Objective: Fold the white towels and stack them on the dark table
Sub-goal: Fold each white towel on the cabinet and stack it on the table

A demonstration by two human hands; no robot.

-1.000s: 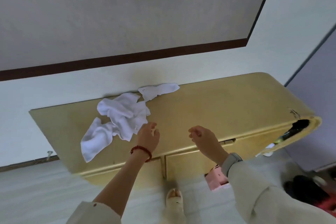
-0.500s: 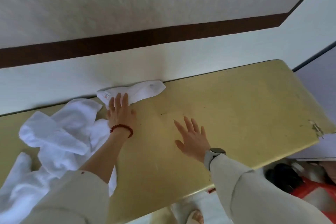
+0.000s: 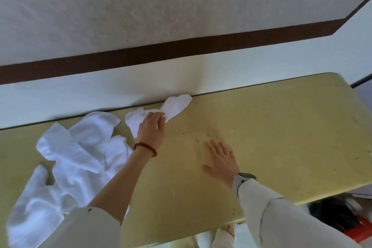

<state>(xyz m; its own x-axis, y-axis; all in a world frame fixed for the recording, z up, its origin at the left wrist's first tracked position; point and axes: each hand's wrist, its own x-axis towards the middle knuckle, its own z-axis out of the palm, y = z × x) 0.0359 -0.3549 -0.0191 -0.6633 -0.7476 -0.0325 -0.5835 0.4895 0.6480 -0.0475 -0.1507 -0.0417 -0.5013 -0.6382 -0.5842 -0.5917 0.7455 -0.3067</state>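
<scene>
We see the table bearing no folded stack yet, so we judge the work barely begun. The towel heap lies crumpled at its left. Our left hand grips one small towel by the wall; our right hand rests flat, fingers spread, holding nothing.

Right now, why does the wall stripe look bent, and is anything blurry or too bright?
Head view: the wide lens bows the brown stripe and the table edge. The right hand is slightly smeared. The towels are nearly blown out, with little weave showing. The left hand, gripping the small towel, is sharper. Light is soft and shadows faint.
</scene>
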